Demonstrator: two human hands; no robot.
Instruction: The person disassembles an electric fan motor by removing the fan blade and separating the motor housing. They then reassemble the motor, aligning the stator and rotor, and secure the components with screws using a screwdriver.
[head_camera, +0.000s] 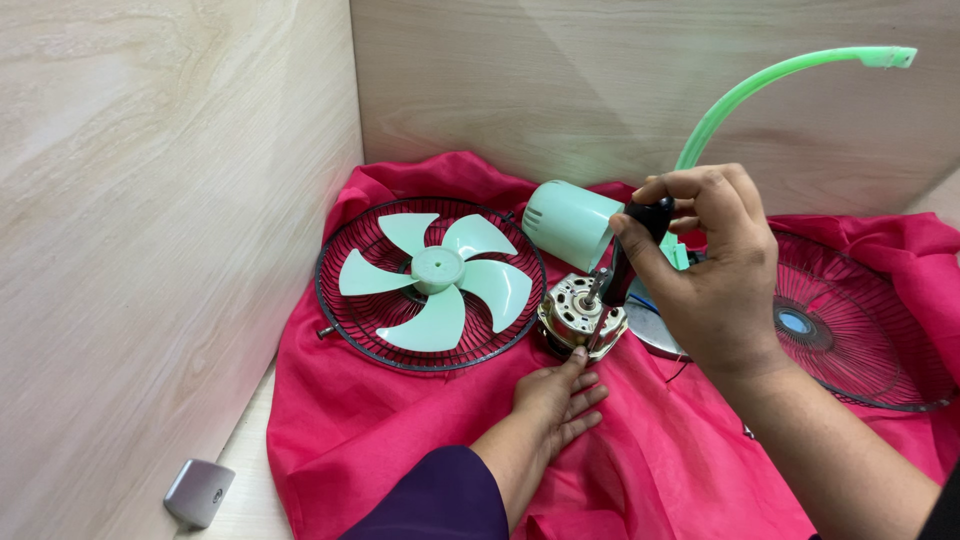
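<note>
Motor (580, 315) sits bare on the pink cloth (400, 430), between the guard that cradles the blade and the round base plate (655, 335) to its right, so you are well into the strip-down of this fan. Your right hand (710, 275) is closed around the black handle of a screwdriver (625, 270), held upright with the tip down at the motor's front edge. Your left hand (555, 395) lies flat on the cloth, fingers loosely spread and holding nothing, with the fingertips touching the motor's base to steady it.

What looks done, judging from how the parts lie: the pale green blade (435, 280) is off the shaft and resting inside the rear guard (340, 300), the other guard (860, 330) lies apart at the right, and the pale green motor cover (570, 225) lies on its side just behind the motor. The curved green rim strip (740, 100) leans loose against the back wall.

What seems left: the motor itself has not been opened (its metal casing and winding appear in one piece), and whatever screw the tip is on is too small to make out, so you cannot tell whether it is loose or seated. A small grey device (198, 490) lies off the cloth at lower left, well apart from the work.
</note>
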